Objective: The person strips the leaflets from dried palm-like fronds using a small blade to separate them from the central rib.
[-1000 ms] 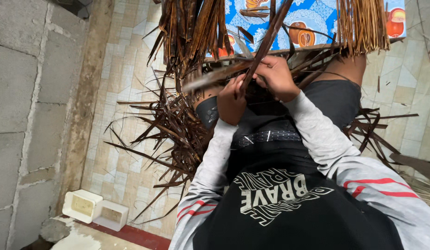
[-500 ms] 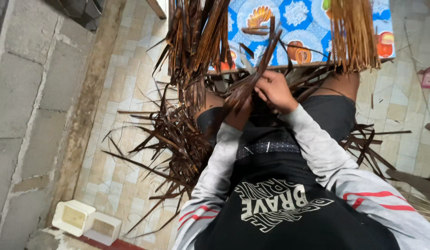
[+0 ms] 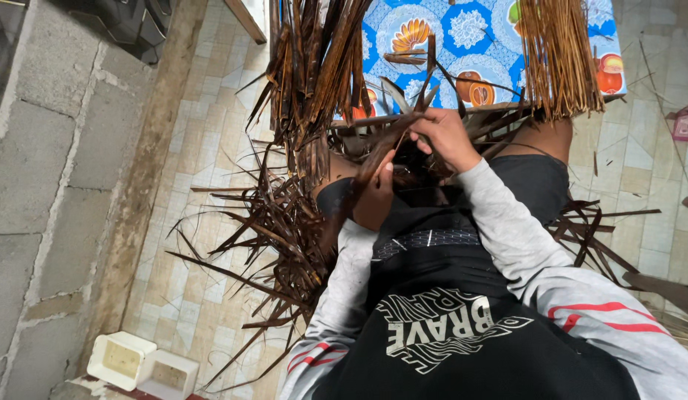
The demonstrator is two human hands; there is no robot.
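Observation:
My left hand [image 3: 375, 194] and my right hand [image 3: 446, 135] both grip a dark brown dried leaf strip [image 3: 403, 122] over my lap. The strip runs from my left hand up past my right hand, and its tip splits into thin points near the table edge. I sit with black shorts and a black printed shirt with grey sleeves. A heap of dark leaf strips [image 3: 274, 237] lies on the tiled floor by my left knee. More dark strips [image 3: 314, 67] hang off the table with the blue patterned cloth [image 3: 473, 41].
A bundle of thin tan sticks [image 3: 559, 55] hangs over the table's right side. A grey block wall [image 3: 48, 148] runs along the left. Two small white open boxes [image 3: 140, 363] sit on the floor at lower left. Loose strips [image 3: 596, 230] lie to my right.
The view has tilted down and nearer. My left hand has slid lower along the strip, apart from my right hand, which stays near the table edge.

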